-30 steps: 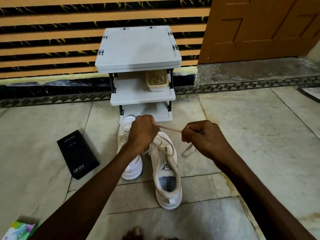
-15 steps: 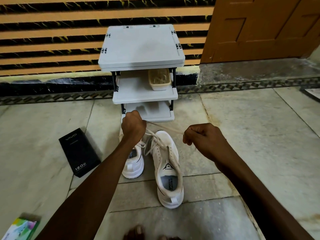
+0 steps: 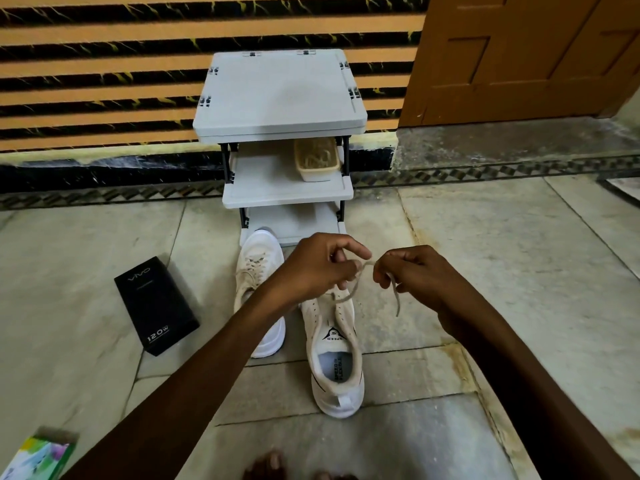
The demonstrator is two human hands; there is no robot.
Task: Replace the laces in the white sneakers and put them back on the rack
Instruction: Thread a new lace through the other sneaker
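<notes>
Both hands meet over the front of the nearer white lace-up sneaker (image 3: 335, 368), which stands on the pale stone floor (image 3: 519, 271) at the frame's centre. The left hand (image 3: 318, 268) and right hand (image 3: 412, 275) each pinch the beige lace (image 3: 366, 264) with curled fingers; a loose end hangs below the right hand. The second white sneaker (image 3: 258, 271), laced, sits just beside it at 10 o'clock. The grey plastic three-shelf rack (image 3: 280, 98) stands at 12 o'clock, a beige basket (image 3: 317, 161) on its middle shelf. A black rectangular box (image 3: 156, 306) lies at 9 o'clock.
</notes>
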